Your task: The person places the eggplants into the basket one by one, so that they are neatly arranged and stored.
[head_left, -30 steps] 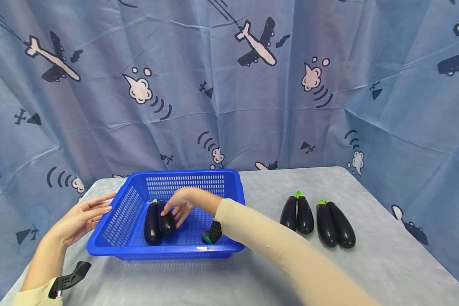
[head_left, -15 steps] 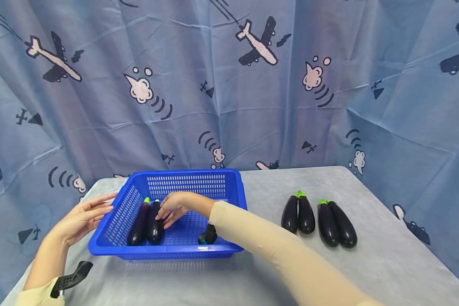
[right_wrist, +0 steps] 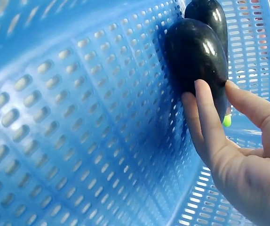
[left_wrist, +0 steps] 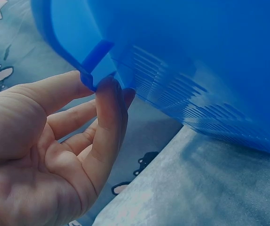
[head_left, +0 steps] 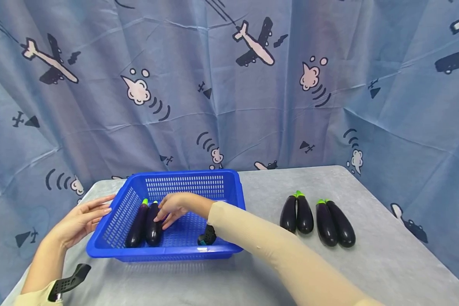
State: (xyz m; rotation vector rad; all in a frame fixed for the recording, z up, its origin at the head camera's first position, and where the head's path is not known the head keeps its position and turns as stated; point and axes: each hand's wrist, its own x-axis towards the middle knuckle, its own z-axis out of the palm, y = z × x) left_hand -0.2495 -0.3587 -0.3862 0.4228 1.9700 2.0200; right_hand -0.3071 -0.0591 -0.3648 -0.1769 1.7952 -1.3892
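Behind the grey counter hangs a blue curtain printed with airplanes, and from your head view you can count one blue basket, two eggplants inside it along its left wall, and four more eggplants lying in two pairs well to the right on the counter. Your right hand reaches into the basket, fingers relaxed and touching the nearer of the two, seemingly to nudge it snug against its neighbour. Your left hand lies open against the basket's left rim, likely to keep it from sliding. At your left wrist, the fingers are nearly straight and close together, their tips touching the basket's rim without curling round it. At your right wrist, the fingers are straight and pressed flat on the dark skin of one eggplant, the second eggplant touching it just beyond; nothing is pinched.
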